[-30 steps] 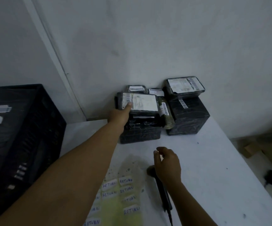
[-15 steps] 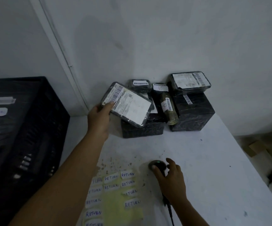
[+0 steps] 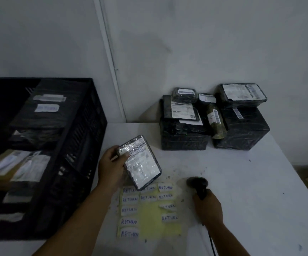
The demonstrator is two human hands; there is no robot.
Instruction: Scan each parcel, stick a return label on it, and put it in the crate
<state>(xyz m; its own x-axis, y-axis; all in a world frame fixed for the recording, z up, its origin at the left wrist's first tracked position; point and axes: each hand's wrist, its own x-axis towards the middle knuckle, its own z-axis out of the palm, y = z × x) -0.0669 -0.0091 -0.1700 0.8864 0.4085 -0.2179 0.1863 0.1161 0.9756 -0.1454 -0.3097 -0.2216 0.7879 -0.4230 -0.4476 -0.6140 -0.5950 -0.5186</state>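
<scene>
Item one: my left hand (image 3: 112, 168) was closed around the near left edge of a flat parcel (image 3: 140, 161), thumb across its top by the barcode, fingers underneath. I held the parcel clear of the table (image 3: 251, 191), tilted, its white shipping label facing up and its far corner hanging over the top row of the label sheet.

Item two: my right hand (image 3: 207, 207) was wrapped around the handle of the black scanner (image 3: 198, 185). The scanner's head stood just above my knuckles, and its cable (image 3: 212, 244) ran back along my wrist. I could not tell whether the head rested on the table or sat slightly off it.

Item three: the label sheet (image 3: 149, 211), yellow backing with white stickers hand-lettered "RETURN", lay flat between my two hands, below the held parcel. Several spots on the backing were bare.

Item four: the black crate (image 3: 79, 145) stood just left of my left hand, with wrapped parcels and a brown box inside, one sticker visible on the top parcel.

Item five: the parcel pile (image 3: 212, 119), all in black wrap with white labels and barcodes, sat against the wall well beyond both hands, two larger blocks with smaller packets stacked and leaning on them.
</scene>
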